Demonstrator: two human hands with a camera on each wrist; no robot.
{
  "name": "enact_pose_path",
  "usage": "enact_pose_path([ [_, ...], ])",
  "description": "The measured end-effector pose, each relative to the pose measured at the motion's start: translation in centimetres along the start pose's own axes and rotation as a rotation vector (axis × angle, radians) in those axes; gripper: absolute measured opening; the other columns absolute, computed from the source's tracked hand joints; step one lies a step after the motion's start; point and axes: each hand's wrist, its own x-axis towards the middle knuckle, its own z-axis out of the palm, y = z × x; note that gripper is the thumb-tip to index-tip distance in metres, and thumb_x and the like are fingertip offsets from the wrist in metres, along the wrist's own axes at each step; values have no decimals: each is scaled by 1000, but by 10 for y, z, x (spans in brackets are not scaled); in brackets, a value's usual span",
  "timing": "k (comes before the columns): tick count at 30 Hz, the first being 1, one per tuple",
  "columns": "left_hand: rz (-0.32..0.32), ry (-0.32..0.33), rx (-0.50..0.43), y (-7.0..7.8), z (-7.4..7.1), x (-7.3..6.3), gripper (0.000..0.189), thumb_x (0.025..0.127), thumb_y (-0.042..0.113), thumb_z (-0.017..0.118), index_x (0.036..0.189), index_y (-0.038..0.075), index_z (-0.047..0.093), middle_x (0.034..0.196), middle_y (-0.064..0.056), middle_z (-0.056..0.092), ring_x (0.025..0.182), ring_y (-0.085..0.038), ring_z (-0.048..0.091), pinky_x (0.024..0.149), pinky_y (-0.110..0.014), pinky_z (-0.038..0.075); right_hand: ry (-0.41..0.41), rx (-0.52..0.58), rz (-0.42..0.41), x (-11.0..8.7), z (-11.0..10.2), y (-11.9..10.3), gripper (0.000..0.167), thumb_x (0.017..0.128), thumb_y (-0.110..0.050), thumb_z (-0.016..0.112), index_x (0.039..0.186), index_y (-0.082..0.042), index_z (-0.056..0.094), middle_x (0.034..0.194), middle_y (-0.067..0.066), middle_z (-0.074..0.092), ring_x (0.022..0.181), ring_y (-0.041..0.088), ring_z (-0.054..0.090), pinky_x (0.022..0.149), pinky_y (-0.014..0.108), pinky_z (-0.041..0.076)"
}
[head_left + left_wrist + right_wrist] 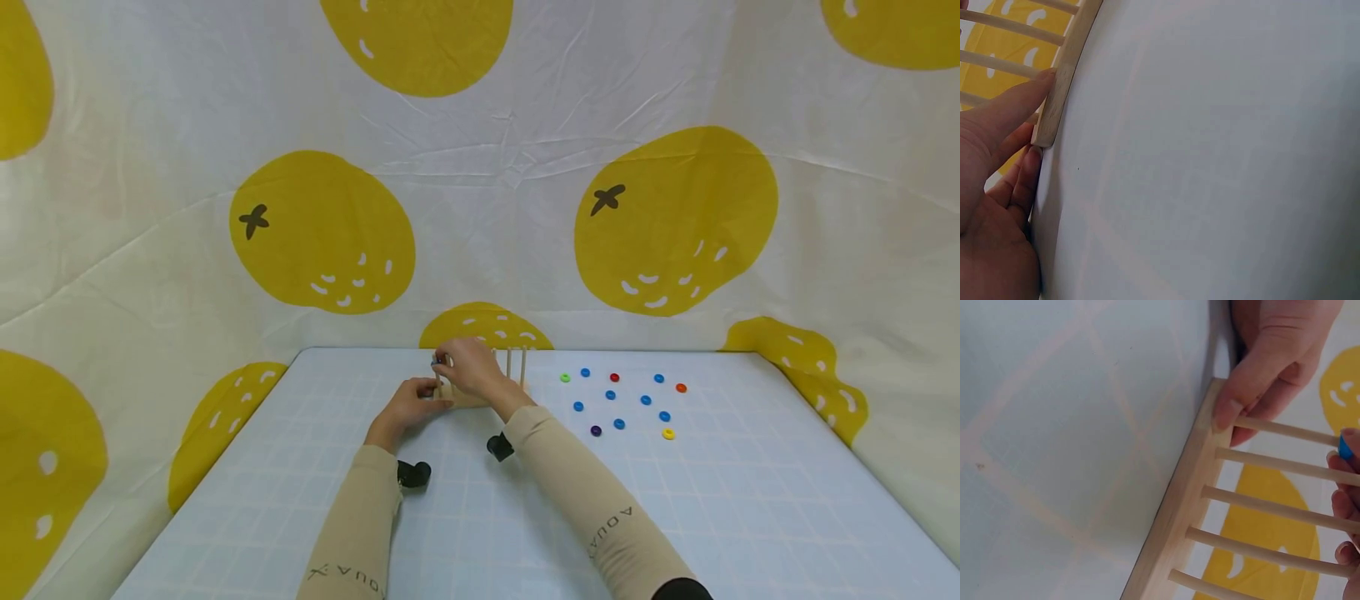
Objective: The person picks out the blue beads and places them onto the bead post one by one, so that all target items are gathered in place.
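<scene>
A wooden peg stand, a flat base [1175, 509] with a row of upright pegs [1272, 466], stands toward the far side of the table. My left hand [408, 404] pinches the left end of the base, its thumb [1019, 103] on the near face and its fingers behind. Above it, my right hand [474, 367] pinches a small blue ring [1345, 449] at the upper part of the leftmost peg. Whether the peg passes through the ring is hidden by the fingers. In the head view, the right hand covers part of the stand.
Right of the stand, loose rings lie scattered on the table: several blue ones [611, 395], a green [566, 377], a red [615, 377], an orange-red [681, 387], a yellow [669, 434] and a dark purple [596, 431]. Behind the table hangs a fruit-printed cloth [495, 242].
</scene>
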Motion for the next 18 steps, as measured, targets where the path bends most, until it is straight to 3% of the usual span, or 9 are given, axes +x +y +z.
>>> enact_pose_path([
  [10, 6, 5, 9, 3, 1, -2, 45, 88, 18, 82, 125, -3, 68, 123, -18, 67, 116, -34, 59, 103, -51, 45, -29, 84, 8, -1, -8, 3, 20, 99, -20, 70, 114, -6, 75, 110, 5, 73, 100, 20, 66, 88, 35, 54],
  [18, -2, 15, 11, 5, 0, -4, 48, 87, 18, 82, 127, -4, 67, 122, -20, 66, 114, -34, 58, 102, -50, 45, -39, 108, 6, -14, -25, 8, 28, 100, -22, 69, 121, -5, 70, 122, 9, 68, 112, 24, 63, 98, 39, 52],
])
